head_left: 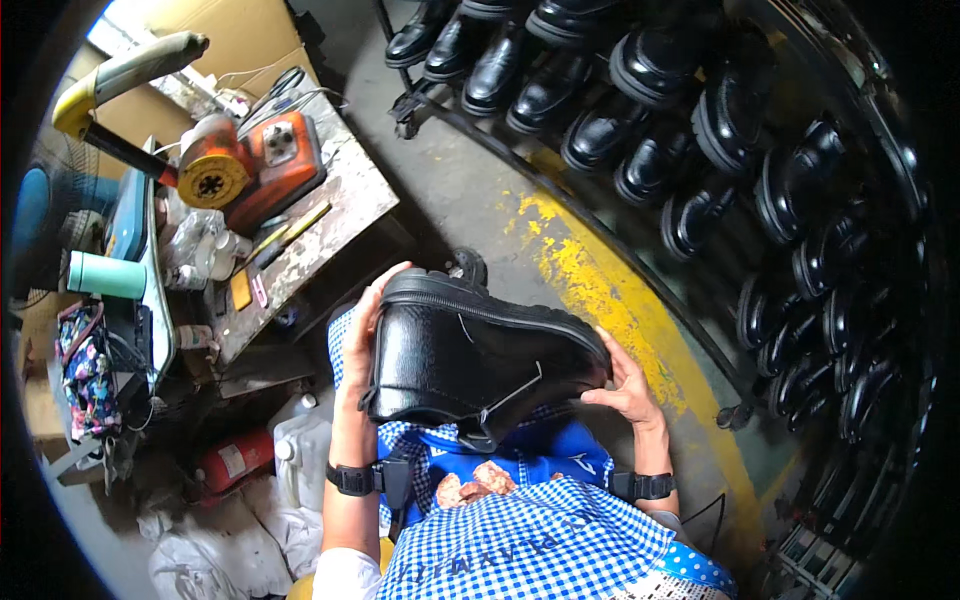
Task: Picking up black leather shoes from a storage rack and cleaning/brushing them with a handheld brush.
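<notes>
A glossy black boot [470, 345] is held sideways in front of my body, over my lap. My left hand [360, 325] grips its left end, with the fingers running behind it. My right hand [627, 388] closes on the right end, thumb at the near side and fingers curled round the far side. Pale loose threads show on the boot's side. Its chunky sole edge seems to run along the far side. Below the boot lies my blue-and-white checked apron [540, 540].
At the left stands a worn workbench [345, 190] carrying an orange machine [285, 160], a wooden-handled tool [305, 222] and a mint-green bottle [105, 274]. Several black shoes [495, 75] fill a wheeled rack on the right. A white jug [303, 455] and red container [235, 460] sit low left.
</notes>
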Demonstrator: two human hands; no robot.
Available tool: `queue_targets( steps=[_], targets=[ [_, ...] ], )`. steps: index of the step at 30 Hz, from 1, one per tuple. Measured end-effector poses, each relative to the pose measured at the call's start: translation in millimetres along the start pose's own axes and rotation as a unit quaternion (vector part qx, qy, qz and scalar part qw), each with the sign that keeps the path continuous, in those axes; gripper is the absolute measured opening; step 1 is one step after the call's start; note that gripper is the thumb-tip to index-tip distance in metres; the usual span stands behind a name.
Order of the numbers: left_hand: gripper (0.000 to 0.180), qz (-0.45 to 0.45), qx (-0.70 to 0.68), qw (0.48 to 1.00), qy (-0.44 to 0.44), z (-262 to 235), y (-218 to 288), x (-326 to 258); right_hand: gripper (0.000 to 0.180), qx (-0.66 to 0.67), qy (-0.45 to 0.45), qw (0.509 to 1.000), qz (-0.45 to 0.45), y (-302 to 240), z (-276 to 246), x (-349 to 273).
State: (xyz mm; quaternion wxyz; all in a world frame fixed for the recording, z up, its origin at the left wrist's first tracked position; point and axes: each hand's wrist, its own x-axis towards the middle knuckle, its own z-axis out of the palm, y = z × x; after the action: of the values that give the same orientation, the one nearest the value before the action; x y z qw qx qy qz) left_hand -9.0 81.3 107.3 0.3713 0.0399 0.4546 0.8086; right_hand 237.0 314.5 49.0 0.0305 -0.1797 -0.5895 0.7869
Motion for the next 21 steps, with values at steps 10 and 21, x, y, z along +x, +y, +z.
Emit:
queue_targets(
  steps=[10, 21],
  targets=[
    [0.053, -0.014, 0.102, 0.992, 0.068, -8.9, -8.6, -10.0, 0.107, -0.117, 0.014, 0.992, -0.053, 16.4, 4.6, 3.4],
    [0.05, 0.026, 0.136, 0.988, 0.063, 1.5, -5.4, -16.8, 0.068, -0.066, 0.164, 0.984, -0.002, 21.5, 35.4, 19.8]
  ],
)
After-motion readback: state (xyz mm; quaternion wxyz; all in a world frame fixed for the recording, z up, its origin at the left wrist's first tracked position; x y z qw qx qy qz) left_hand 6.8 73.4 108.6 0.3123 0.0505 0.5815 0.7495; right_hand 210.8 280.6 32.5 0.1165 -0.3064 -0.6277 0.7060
